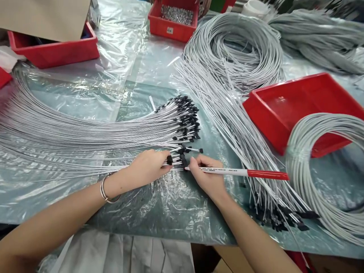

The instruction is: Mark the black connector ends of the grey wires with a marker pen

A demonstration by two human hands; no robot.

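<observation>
A wide bundle of thin grey cables (113,131) with black end connectors (186,117) lies across the left and middle of the plastic-covered table. My left hand (149,167), with a bangle at the wrist, is closed around a few cables, one black connector poking out by the thumb. Just right of it, my right hand (209,176) pinches a white pen with a red end (236,172). The pen's tip touches or nearly touches a black connector at the loose cable ends between the hands.
Coiled grey cables (233,49) lie at the back right, their straight ends running to the front edge. An empty red tray (301,102) and another coil (301,159) are at the right. Red bins (172,28) stand at the back; cardboard covers the left bin (59,53).
</observation>
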